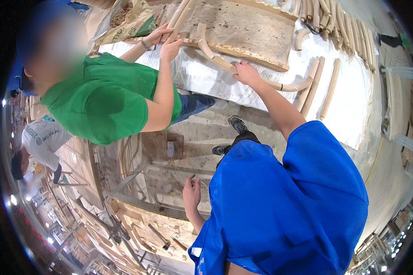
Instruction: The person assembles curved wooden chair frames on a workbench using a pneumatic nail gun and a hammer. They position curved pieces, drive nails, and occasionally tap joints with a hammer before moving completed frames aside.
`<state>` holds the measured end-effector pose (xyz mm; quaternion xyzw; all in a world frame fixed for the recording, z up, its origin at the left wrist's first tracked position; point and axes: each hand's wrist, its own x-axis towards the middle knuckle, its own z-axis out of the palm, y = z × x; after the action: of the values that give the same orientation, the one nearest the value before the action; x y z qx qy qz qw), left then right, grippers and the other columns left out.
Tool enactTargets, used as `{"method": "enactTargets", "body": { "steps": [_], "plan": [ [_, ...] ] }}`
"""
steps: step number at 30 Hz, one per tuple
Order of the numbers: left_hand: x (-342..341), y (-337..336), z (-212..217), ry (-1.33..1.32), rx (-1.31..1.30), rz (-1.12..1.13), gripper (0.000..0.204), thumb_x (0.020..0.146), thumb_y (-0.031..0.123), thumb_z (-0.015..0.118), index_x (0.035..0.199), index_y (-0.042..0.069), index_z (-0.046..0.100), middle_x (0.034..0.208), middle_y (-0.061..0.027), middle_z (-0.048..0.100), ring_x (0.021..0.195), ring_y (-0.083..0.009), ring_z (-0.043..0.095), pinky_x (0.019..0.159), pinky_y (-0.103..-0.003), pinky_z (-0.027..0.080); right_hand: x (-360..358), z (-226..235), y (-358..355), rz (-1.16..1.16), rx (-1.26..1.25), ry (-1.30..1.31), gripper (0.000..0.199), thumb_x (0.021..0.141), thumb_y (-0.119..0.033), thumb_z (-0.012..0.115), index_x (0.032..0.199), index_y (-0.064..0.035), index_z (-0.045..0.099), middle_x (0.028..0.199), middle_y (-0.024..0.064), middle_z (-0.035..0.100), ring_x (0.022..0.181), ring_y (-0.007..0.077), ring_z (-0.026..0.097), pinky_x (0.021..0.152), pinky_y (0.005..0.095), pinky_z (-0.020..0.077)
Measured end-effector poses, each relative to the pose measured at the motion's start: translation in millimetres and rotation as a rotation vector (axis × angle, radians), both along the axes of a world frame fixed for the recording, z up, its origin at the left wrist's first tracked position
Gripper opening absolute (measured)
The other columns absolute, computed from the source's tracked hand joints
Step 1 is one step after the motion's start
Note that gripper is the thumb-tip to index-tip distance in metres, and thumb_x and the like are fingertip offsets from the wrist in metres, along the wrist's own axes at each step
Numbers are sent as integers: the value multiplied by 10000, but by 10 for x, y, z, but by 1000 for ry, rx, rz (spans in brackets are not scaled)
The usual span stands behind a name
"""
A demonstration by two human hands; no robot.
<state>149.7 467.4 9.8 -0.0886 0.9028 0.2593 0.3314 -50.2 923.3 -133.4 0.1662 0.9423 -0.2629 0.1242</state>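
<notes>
My right hand [246, 73] reaches over the white-covered bench and closes its fingers around a long, curved wooden rail [222, 63]. Dark lines cross the rail where its sections meet. One end bends up toward the wooden board, and the other curves to the right over straight wooden strips [311, 87]. Down by my side hangs my left hand [191, 192], empty, with its fingers loosely apart. At the left, a co-worker in a green shirt [119, 98] grips pale wooden pieces [175, 20] with both hands.
Behind the rail lies a worn wooden board [243, 27]. Many wooden sticks [339, 27] are piled at the far right. A patterned sack [128, 23] stands beyond the co-worker. Below left are a metal frame [133, 176] and a workbench with tools [160, 236]. Another person in white [46, 140] works farther off.
</notes>
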Motion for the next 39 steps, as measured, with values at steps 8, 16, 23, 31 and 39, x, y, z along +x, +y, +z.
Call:
{"method": "enactTargets", "body": {
  "steps": [8, 16, 23, 31, 39],
  "plan": [
    [-11, 130, -84, 38, 13, -58, 411, 1012, 313, 635, 1340, 67, 615, 1038, -190, 716, 968, -329, 699, 855, -416, 546, 58, 151, 116, 36, -36, 154, 389, 932, -302, 628, 1188, -34, 511, 1024, 273, 696, 1004, 460, 670, 853, 549, 538],
    [-268, 472, -83, 93, 121, -200, 389, 1013, 276, 623, 1321, 38, 614, 1123, -196, 699, 1026, -362, 678, 895, -450, 529, 506, 1226, 87, -223, -110, 412, 471, 984, -308, 629, 1288, 16, 474, 958, 322, 686, 926, 497, 676, 780, 530, 520],
    [-325, 374, 57, 146, 253, -291, 360, 1003, 231, 635, 1314, 51, 626, 1117, -182, 696, 1033, -342, 679, 912, -439, 526, 992, 1970, -290, -211, -99, 429, 501, 975, -285, 640, 1263, 87, 469, 909, 333, 682, 893, 523, 661, 791, 543, 526],
    [-220, 57, 386, 362, 541, -347, 478, 926, 196, 704, 1372, 70, 587, 1226, -180, 644, 1155, -344, 624, 1003, -417, 489, 1781, 3629, -1607, -161, -385, 992, 269, 1003, -196, 661, 1158, 8, 580, 833, 117, 667, 674, 178, 635, 604, 324, 491],
    [25, -545, 760, 804, 980, -28, 1036, 744, 261, 898, 1586, 73, 324, 1610, -187, 358, 1497, -338, 360, 1251, -454, 263, 1998, 4499, -3205, 304, -1249, 1369, 138, 981, -106, 622, 1066, -30, 545, 834, 90, 588, 658, 167, 582, 609, 327, 486]
  ]
}}
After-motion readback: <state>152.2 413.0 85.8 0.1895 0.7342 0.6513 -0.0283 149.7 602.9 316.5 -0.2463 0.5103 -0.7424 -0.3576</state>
